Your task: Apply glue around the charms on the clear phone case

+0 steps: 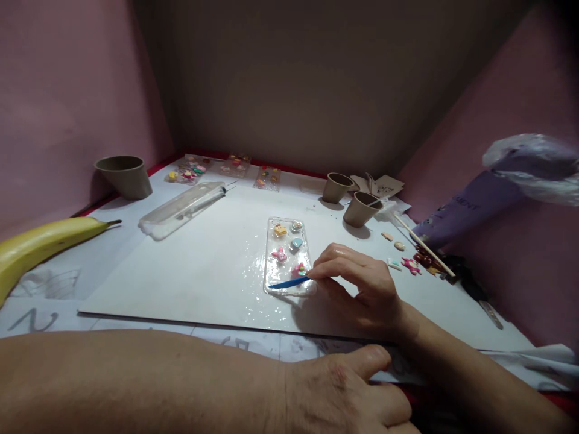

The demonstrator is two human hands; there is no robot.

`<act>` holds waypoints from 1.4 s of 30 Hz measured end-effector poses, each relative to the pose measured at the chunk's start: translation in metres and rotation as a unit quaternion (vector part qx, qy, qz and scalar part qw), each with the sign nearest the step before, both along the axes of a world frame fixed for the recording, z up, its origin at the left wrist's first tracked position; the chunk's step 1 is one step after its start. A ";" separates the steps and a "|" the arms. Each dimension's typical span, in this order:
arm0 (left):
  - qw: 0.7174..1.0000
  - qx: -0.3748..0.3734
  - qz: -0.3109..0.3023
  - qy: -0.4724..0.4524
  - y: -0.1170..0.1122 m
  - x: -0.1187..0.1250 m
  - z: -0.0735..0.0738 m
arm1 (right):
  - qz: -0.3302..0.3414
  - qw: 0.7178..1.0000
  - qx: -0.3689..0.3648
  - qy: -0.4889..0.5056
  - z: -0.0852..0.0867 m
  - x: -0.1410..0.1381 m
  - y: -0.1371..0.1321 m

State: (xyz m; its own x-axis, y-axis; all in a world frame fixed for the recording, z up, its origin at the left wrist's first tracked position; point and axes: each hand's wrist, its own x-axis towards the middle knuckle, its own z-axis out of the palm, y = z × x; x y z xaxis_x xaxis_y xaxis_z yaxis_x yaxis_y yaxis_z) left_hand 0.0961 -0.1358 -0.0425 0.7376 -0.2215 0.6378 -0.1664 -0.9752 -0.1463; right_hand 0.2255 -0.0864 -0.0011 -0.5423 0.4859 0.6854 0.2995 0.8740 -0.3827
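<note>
A clear phone case (288, 256) lies on a white board (190, 271), coated in glossy gel and dotted with several small charms. My right hand (362, 289) pinches a thin blue tool (289, 282) whose tip rests on the case's near end, beside a pink charm (298, 268). My left hand (348, 395) lies across the near edge of the table, forearm stretched along the front, fingers curled loosely on the paper with nothing visible in them.
A banana (40, 244) lies at the left. Brown paper cups stand at back left (124, 175) and back right (337, 187), (362, 208). A clear plastic package (181, 208), charm packets (187, 172), loose charms (409, 264), a wooden stick (423, 244) and a purple piping bag (479, 202) surround the board.
</note>
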 end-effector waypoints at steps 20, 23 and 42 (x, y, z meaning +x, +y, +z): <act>1.000 -0.004 -0.005 0.014 0.001 -0.001 0.003 | -0.004 1.000 -0.017 0.005 0.003 0.012 0.000; 1.000 -0.007 -0.007 0.014 0.001 -0.001 0.002 | 0.002 1.000 -0.018 0.001 0.004 0.012 0.001; 0.999 -0.002 0.003 0.049 0.001 -0.004 0.006 | 0.005 1.000 -0.016 0.008 0.003 0.016 0.000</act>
State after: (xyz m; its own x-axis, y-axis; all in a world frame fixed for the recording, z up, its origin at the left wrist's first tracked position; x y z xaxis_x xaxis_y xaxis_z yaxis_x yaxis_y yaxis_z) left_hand 0.0924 -0.1345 -0.0365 0.7980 -0.2152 0.5629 -0.1749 -0.9766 -0.1254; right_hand 0.2411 -0.0864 0.0023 -0.5367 0.5026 0.6778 0.2850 0.8640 -0.4150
